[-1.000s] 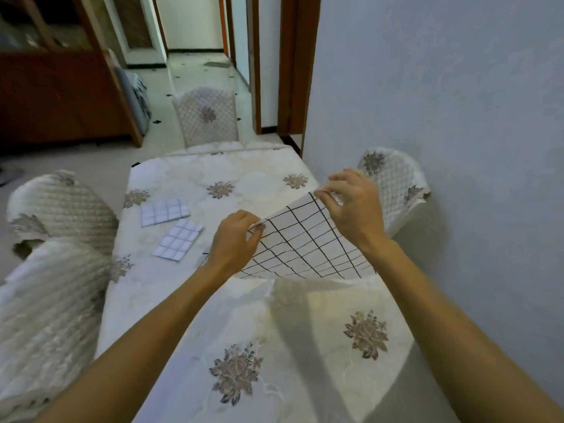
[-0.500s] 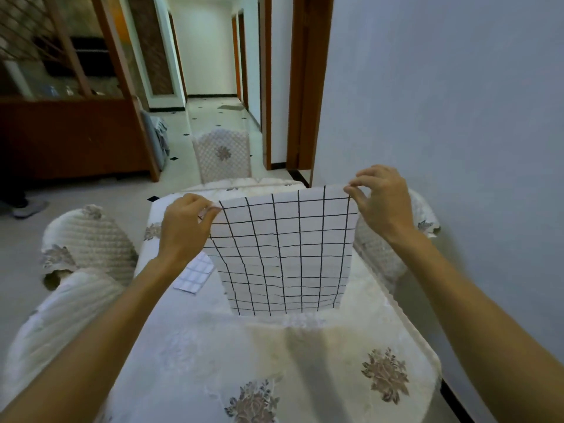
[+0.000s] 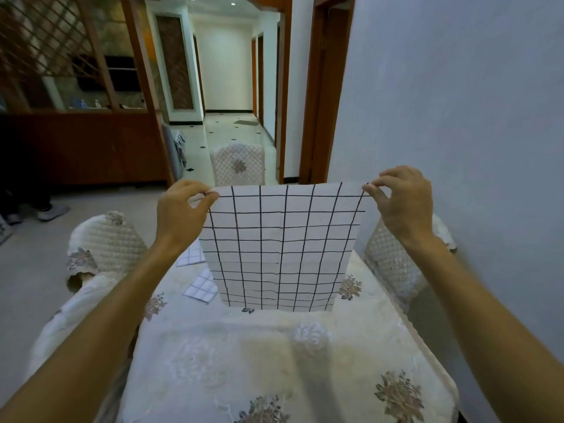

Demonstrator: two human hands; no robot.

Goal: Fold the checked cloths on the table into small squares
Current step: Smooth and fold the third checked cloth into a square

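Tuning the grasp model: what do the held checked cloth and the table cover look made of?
Checked cloth: thin, matte woven fabric, probably cotton; it hangs limp with fine creases. Table cover: thicker cream fabric with a slight sheen and flower motifs, perhaps embroidered.

Both forearms bare to the frame edge (no sleeves, watch or rings visible).

1. A bench [image 3: 305,355] wears a cream cover with brown flowers.
2. Padded chairs [image 3: 106,239] stand at its left, right and far end.
3. A pale wall [image 3: 457,102] is on the right.
4. A shiny hallway floor [image 3: 232,132] runs behind, past brown doors [image 3: 323,87].
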